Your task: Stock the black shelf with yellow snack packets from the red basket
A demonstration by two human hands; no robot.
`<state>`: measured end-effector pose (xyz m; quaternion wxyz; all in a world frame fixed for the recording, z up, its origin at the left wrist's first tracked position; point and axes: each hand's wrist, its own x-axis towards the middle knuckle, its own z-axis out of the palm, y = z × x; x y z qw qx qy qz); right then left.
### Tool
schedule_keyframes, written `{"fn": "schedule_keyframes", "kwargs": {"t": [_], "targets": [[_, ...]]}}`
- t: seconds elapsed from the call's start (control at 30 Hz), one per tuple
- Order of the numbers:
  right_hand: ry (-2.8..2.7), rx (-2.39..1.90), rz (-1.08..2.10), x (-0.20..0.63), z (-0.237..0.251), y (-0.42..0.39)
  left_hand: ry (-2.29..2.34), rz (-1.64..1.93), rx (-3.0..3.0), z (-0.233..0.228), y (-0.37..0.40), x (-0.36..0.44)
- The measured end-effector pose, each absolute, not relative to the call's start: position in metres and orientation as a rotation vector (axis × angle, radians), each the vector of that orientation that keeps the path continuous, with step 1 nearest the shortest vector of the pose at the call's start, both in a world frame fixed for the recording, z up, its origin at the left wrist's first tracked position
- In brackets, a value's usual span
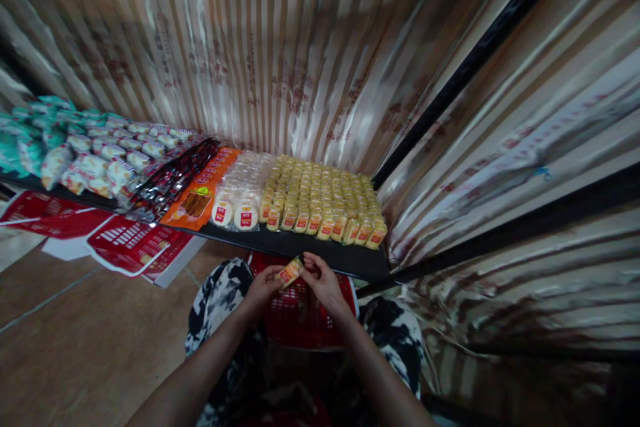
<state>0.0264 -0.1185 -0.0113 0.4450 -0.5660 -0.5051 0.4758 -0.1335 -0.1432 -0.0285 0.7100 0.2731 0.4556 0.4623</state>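
Small yellow-and-red wrapped snack packet [290, 272]: held between both hands, in the air just in front of the table edge, above the red plastic basket [300, 320].
Left hand [261, 290]: grip pinched narrow on the packet's left end.
Right hand [324, 283]: grip pinched narrow on the packet's right end.
Black table [320, 250]: bears rows of matching yellow packets [320, 197] at its right end.
Beside the rows: round white wrapped cakes [240, 193], flat orange packs [203, 190], dark red packs [170, 180], white and teal packets [75, 147] further left.
Floor: second red basket [133, 243] under the table at left.
Backdrop: striped shiny curtain [280, 47].
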Motion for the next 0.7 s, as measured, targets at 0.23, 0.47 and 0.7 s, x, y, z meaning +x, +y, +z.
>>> {"fn": "schedule_keyframes", "kwargs": {"t": [0.23, 0.47, 0.7], "targets": [[-1.229, -1.249, 1.369, -0.002, -0.002, -0.115, 1.053, 1.126, 0.734, -0.021, -0.132, -0.135], [-1.414, -1.258, 1.293, -0.028, 0.003, -0.094, 1.622, 1.164, 1.491, -0.010, -0.120, -0.157], [-1.868, -1.390, 0.880, -0.051, 0.020, -0.060, 1.761, 1.325, 1.385, -0.014, -0.098, -0.175]]}}
